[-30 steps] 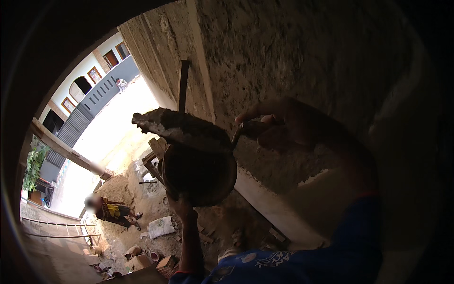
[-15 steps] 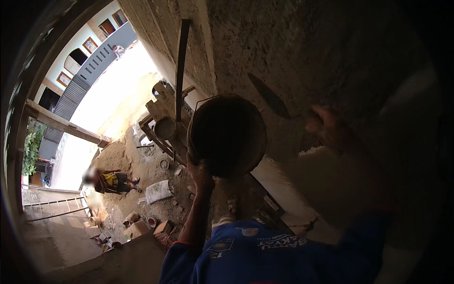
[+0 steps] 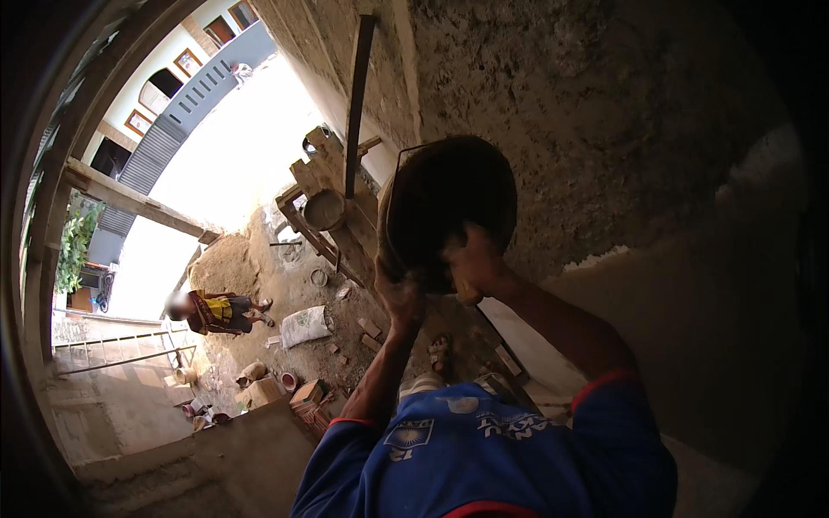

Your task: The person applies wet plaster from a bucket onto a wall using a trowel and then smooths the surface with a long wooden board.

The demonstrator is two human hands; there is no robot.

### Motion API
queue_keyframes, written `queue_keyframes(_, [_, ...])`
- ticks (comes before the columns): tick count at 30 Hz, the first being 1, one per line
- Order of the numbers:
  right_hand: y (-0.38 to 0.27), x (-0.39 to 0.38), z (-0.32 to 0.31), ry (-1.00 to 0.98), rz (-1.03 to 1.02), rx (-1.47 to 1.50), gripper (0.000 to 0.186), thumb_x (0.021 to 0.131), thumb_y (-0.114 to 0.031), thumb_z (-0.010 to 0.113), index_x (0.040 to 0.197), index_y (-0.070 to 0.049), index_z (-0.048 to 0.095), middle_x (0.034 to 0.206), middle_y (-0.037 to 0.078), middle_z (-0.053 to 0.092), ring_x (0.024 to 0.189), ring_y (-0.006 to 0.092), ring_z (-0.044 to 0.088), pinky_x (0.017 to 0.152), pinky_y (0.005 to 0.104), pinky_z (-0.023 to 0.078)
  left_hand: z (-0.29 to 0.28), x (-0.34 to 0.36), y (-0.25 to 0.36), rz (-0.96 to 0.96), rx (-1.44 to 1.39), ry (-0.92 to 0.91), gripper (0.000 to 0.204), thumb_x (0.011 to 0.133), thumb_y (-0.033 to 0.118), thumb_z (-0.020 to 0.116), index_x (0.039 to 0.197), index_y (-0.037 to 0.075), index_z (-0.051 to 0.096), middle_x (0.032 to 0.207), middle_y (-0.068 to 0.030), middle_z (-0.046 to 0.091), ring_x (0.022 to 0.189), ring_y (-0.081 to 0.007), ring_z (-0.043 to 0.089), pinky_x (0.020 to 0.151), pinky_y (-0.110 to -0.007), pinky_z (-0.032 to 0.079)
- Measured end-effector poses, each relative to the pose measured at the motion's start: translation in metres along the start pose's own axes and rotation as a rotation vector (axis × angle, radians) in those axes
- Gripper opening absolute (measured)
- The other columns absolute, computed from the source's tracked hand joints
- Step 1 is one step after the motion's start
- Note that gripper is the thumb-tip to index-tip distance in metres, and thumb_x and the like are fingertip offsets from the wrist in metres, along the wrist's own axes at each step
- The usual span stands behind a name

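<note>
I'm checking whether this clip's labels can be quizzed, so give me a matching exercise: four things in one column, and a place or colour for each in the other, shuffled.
Things
1. left hand
2. right hand
3. sack
4. wearer's shirt

Places and colours
A. whitish
B. against the outer side of the bucket
C. blue with red edging
D. in front of the bucket's dark mouth

Right pairs: 1-B, 2-D, 3-A, 4-C
</note>
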State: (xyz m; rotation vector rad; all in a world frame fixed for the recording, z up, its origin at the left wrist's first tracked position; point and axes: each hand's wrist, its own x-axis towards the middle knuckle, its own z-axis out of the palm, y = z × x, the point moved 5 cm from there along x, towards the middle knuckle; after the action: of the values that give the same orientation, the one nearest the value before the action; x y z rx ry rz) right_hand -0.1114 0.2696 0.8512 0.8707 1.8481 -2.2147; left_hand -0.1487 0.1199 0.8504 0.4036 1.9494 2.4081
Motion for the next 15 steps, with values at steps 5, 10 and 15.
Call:
queue_keyframes(5, [-0.009,-0.006,0.005,0.146,-0.840,-1.431,0.036,0.084,-0.011,0.054,0.118,0.001,0.046,0.101,0.021,0.058,0.082,0.0273,0.062,0.072,0.0397,0.054,-0.012,0.034,0.021,0.024,0.058,-0.089,0.057,0.077,0.008,0.057,0.130,-0.003,0.041,0.124,-0.0131,0.055,0.113,-0.0182,0.052,0.097,-0.031,0.041])
queue_keyframes(10, [-0.042,-0.057,-0.016,0.083,-1.651,-2.066,0.023,0.080,-0.015,0.056,0.101,-0.004,0.056,0.089,0.011,0.059,0.070,0.0200,0.057,0.067,0.0313,0.053,-0.020,0.051,0.048,0.040,0.018,-0.084,0.052,0.075,0.002,0.054,0.126,-0.005,0.046,0.116,-0.0124,0.059,0.108,-0.0173,0.056,0.097,-0.030,0.043])
queue_keyframes(15, [-0.096,-0.047,-0.034,0.177,-1.160,-2.002,0.017,0.083,-0.016,0.053,0.097,-0.007,0.056,0.082,0.006,0.056,0.069,0.0161,0.057,0.057,0.0283,0.050,-0.005,0.046,0.048,0.045,0.055,-0.174,0.060,0.068,-0.004,0.048,0.128,-0.003,0.046,0.117,-0.0122,0.059,0.109,-0.0161,0.055,0.099,-0.030,0.041])
